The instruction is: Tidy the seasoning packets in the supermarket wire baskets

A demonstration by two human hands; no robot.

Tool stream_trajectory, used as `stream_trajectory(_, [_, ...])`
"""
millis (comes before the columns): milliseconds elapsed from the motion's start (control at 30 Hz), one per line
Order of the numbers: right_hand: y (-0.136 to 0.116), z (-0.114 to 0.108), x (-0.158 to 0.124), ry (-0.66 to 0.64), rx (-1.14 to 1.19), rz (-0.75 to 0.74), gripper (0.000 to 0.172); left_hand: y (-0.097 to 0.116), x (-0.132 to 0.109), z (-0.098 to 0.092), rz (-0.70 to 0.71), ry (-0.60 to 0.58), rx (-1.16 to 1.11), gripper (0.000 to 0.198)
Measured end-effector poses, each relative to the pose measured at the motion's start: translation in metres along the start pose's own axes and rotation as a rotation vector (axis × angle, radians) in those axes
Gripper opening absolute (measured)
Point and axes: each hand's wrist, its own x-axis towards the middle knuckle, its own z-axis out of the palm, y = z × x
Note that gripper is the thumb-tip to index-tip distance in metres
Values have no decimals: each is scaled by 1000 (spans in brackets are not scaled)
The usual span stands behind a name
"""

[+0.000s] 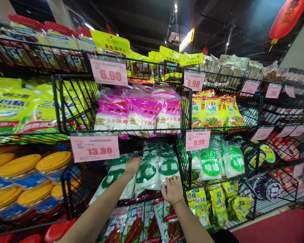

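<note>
Several white-and-green bags fill a black wire basket at the centre of the head view. My left hand (133, 165) reaches in over the left bags, touching the upper edge between a left bag (112, 179) and the middle bag (146, 173); its fingertips are partly hidden, so its grip is unclear. My right hand (173, 189) rests at the lower front of the right bag (168, 165), fingers bent against the plastic. Both forearms come up from the bottom edge of the view.
Pink-and-white bags (143, 116) sit in the basket above, and red-and-white packets (135, 224) below. Wire dividers (182, 162) stand beside the hands. Price tags (95, 148) hang from the shelf edges. Yellow-lidded jars (17, 167) are stacked at left.
</note>
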Motion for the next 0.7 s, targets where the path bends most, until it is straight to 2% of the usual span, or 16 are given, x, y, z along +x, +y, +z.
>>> stream_trajectory(100, [0, 0, 0, 9, 18, -5, 11, 12, -1, -3, 41, 76, 53, 39])
stream_trajectory(233, [-1, 1, -1, 22, 32, 4, 11, 33, 1, 14, 11, 210, 134, 49])
stream_trajectory(300, [-1, 1, -1, 10, 38, 5, 10, 38, 9, 21, -51, 213, 153, 51])
stream_trajectory(433, [-1, -1, 0, -4, 34, -2, 9, 48, 35, 19, -131, 106, 121, 47])
stream_trajectory(500, [-2, -1, 0, 5, 34, -4, 11, 53, 44, 18, -106, 163, 111, 51])
stream_trajectory(567, [-2, -1, 0, 6, 36, -4, 11, 56, 45, 23, -15, 223, 68, 60])
stream_trajectory(600, [-2, -1, 0, 1, 37, -3, 10, 55, 43, 29, 16, 194, 36, 63])
stream_trajectory(633, [-2, -1, 0, -3, 39, 0, 9, 53, 40, 36, 21, 117, 4, 66])
stream_trajectory(700, [-3, 0, -1, -9, 46, 12, 7, 46, 36, 51, -55, -115, -34, 72])
